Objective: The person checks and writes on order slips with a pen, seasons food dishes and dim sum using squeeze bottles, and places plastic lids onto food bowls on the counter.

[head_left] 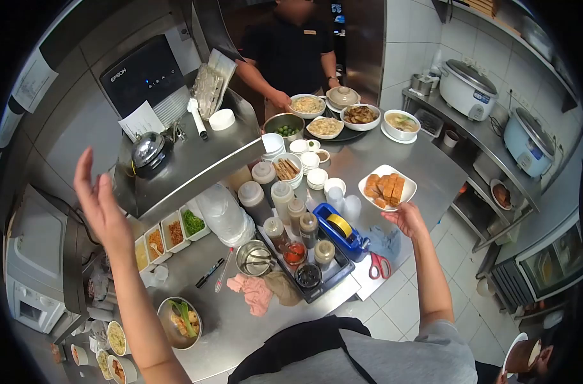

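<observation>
My right hand [408, 219] grips the near rim of a white square bowl [409, 185] that holds orange-brown sliced food [387, 188], over the right part of the steel counter. My left hand [102, 201] is raised at the left, fingers apart and holding nothing, in front of the wall and near the steel shelf [202, 150]. Between my arms stand sauce bottles [282, 197], a blue tape dispenser [337, 232] and a steel pot [253, 257]. Red scissors [379, 265] lie just below my right hand's bowl.
Across the counter a person [285, 57] in dark clothes touches a plate of food [306, 104] on a black tray. A bowl of food [180, 322] stands at the front left. Rice cookers [469, 89] line the right shelf. Another person's hand [542, 361] shows at lower right.
</observation>
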The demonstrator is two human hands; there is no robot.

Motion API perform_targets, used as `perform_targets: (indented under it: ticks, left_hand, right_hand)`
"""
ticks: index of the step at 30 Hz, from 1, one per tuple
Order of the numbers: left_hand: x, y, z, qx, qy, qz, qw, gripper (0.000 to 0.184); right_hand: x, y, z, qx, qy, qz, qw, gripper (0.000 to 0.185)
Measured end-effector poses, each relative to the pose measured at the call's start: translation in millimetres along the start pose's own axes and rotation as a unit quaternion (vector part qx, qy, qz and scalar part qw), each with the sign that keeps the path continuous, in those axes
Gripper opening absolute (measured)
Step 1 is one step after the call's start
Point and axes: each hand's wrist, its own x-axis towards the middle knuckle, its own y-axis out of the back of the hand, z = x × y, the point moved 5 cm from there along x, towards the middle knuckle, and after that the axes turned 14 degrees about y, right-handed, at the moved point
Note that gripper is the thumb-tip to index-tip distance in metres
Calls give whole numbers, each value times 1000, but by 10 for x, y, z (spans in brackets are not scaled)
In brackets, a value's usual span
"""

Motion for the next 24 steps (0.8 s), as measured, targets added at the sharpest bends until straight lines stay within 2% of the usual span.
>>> perform_targets:
  ticks: [3, 4, 5, 6, 7, 9, 10, 11, 13, 16, 18, 20, 23, 24]
  left_hand:
    - [76, -213, -198, -49, -16, -64, 997, 39]
    - [53, -210, -180, -38, 20, -25, 999, 40]
    - [54, -204, -219, -16, -29, -22, 999, 40]
    - [43, -219, -272, -53, -10, -37, 998, 39]
    - [39, -229, -307, -89, 11, -53, 995, 38]
    - [20, -237, -270, -71, 26, -41, 996, 37]
    - [11, -235, -278, -66, 32, -40, 996, 37]
    - [6, -233, -285, -62, 37, -41, 997, 36]
    - [4, -233, -280, -40, 24, -38, 998, 36]
    - [-4, -233, -283, -36, 22, -39, 998, 35]
    - [-15, -227, -290, -28, 29, -36, 999, 35]
    - [-19, -212, -325, -35, 31, -36, 998, 34]
    - [-21, -207, -324, -17, 29, -37, 999, 33]
    - [-26, -203, -317, -19, 28, -37, 999, 33]
  right_hand:
    - [584, 359, 490, 17, -23, 32, 999, 40]
    - [760, 434, 637, 33, -30, 46, 998, 41]
    - [929, 501, 780, 48, -38, 61, 996, 43]
    - [1074, 503, 880, 63, -51, 70, 994, 41]
    - [1205, 526, 944, 33, -39, 66, 997, 40]
    - [1417, 477, 1047, -28, -19, 58, 998, 39]
    - [1523, 484, 1107, -61, -42, 72, 995, 42]
    - [1572, 471, 1064, -179, -70, 75, 979, 40]
    - [1581, 296, 792, -404, -119, 76, 904, 38]
    - [1923, 110, 1070, -614, 39, 13, 788, 40]
    - [1750, -538, 1009, -631, 53, -153, 759, 37]
    - [1681, -788, 1077, -647, -43, -221, 728, 31]
    - [1808, -781, 1190, -696, 139, -194, 677, 19]
    - [1822, -759, 1197, -691, 137, -180, 686, 18]
